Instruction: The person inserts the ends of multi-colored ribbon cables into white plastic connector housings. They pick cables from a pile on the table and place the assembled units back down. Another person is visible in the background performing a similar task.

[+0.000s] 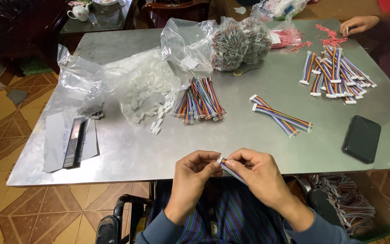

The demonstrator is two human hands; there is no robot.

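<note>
Two hands meet at the near edge of the table (127, 153), just in front of your lap: your left hand (194, 174) and right hand (253, 174) both pinch one rainbow cable (229, 169), fingertips closed on its end by a small white connector, the rest of it running down under your right palm. Farther onto the table from your hands lies a bundle of loose cables (198, 100), with a torn bag of white connectors (136, 86) to its left and two finished cables (280, 116) to its right. A black phone (361, 138) rests near the table's right edge. At the far right corner another person's hand (357, 24) sits beside a spread of more finished cables (337, 72).
</note>
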